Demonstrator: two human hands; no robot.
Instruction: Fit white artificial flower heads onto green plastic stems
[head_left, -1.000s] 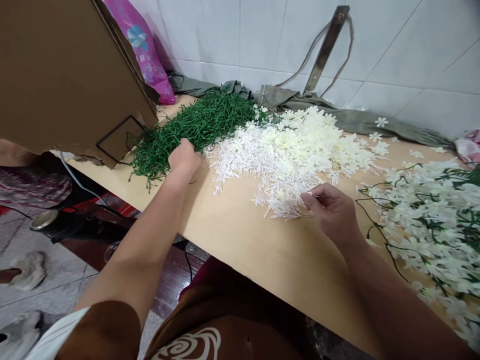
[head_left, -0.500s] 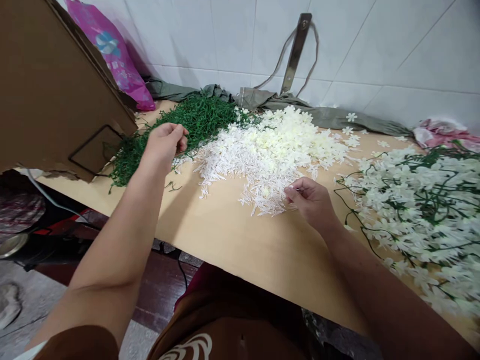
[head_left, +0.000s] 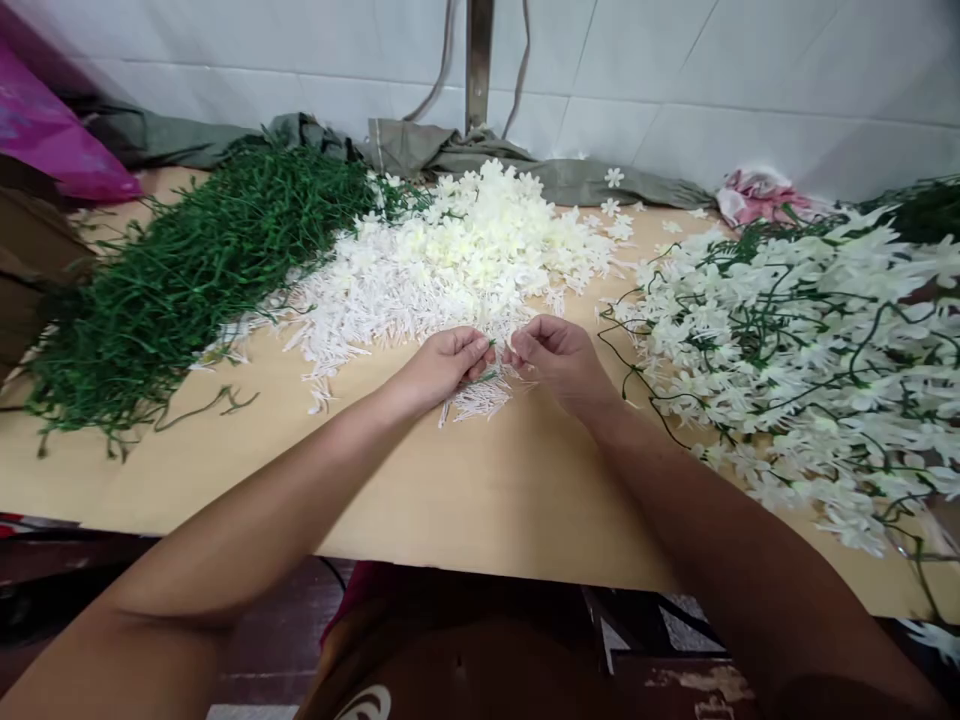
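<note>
My left hand [head_left: 448, 366] is closed in a pinch on a small green plastic stem [head_left: 487, 378], whose green tip shows at the fingers. Close beside it, my right hand [head_left: 564, 362] is also pinched, fingertips nearly touching the left ones. What the right fingers hold is too small to make out. Under and behind both hands spreads a heap of thin white stick-like pieces [head_left: 345, 325]. Cream-white artificial flower heads [head_left: 495, 235] are piled beyond them. To the left lies a large pile of green plastic stems [head_left: 187, 260].
Assembled white flowers on green stems [head_left: 795, 370] cover the right of the table [head_left: 465, 500]. A pink-and-white bag [head_left: 765, 197] and a grey-green cloth [head_left: 585, 182] lie along the tiled wall. A cardboard box [head_left: 37, 260] and a magenta bag [head_left: 60, 130] stand at left.
My left hand has come right from the green pile and now meets my right hand over the white pieces, holding a green stem. The camera view has turned, shifting the scene left.
</note>
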